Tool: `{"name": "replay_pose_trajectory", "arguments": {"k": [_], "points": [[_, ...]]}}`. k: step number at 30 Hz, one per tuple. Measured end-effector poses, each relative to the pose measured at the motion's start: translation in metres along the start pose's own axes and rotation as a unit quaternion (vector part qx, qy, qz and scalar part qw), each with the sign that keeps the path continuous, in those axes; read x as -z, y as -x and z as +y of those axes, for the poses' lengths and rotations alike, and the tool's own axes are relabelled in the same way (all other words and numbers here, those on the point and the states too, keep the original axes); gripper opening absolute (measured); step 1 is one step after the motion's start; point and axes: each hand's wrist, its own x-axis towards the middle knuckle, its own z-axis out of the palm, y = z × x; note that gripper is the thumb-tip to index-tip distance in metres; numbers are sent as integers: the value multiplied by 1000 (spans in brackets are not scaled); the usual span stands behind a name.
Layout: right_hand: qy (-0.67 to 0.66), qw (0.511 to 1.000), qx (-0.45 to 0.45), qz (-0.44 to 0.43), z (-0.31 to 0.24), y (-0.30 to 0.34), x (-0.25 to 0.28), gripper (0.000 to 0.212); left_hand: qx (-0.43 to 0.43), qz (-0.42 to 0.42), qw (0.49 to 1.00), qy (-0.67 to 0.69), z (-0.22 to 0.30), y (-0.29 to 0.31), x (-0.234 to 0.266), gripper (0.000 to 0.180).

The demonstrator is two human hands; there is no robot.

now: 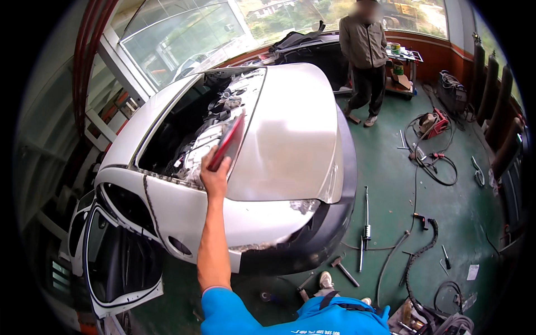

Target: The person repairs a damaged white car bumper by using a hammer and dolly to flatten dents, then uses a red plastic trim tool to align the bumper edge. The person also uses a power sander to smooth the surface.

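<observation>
Blue fabric [343,318] is covering the wearer's torso, and one row of small white lettering [315,333] is showing at the lower edge. One left hand [214,177] is reaching up, its fingers grasping one red flat object [228,146]. That piece is appearing over the border between the rear window opening [192,131] and the rear lid [285,128] of one white car [195,215]; whether it is touching the car, I cannot tell. The right hand is staying out of view, so I cannot tell its state. One side door [125,262] is hanging open.

Beyond the car, one co-worker [363,47] is standing beside a worktop [412,54], where two green cans [393,48] are sitting at different heights, their labels being too small to read. On the green floor [385,167], one hammer [346,272], one long metal rod tool [367,223], one red machine [435,123] and one white paper sheet [473,272] are lying. At least three dark cylinders [491,84] are standing along the right wall.
</observation>
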Motion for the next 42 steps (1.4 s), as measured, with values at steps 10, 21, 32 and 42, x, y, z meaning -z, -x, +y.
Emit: {"name": "replay_pose_trajectory", "arguments": {"k": [10,21,32,42], "points": [[-58,990,51,-121,-55,94,-40,45,-147,-107,938,-293,-198,-145,-41,52],[-9,992,59,-113,13,157,-59,54,-192,-244,904,-293,-329,-190,-90,52],[54,932,-84,-350,-45,192,-179,25,-223,-255,888,-311,-280,-179,-49,73],[249,802,161,-518,-168,180,-438,36,342,-549,714,270,56,253,-166,48]]}}
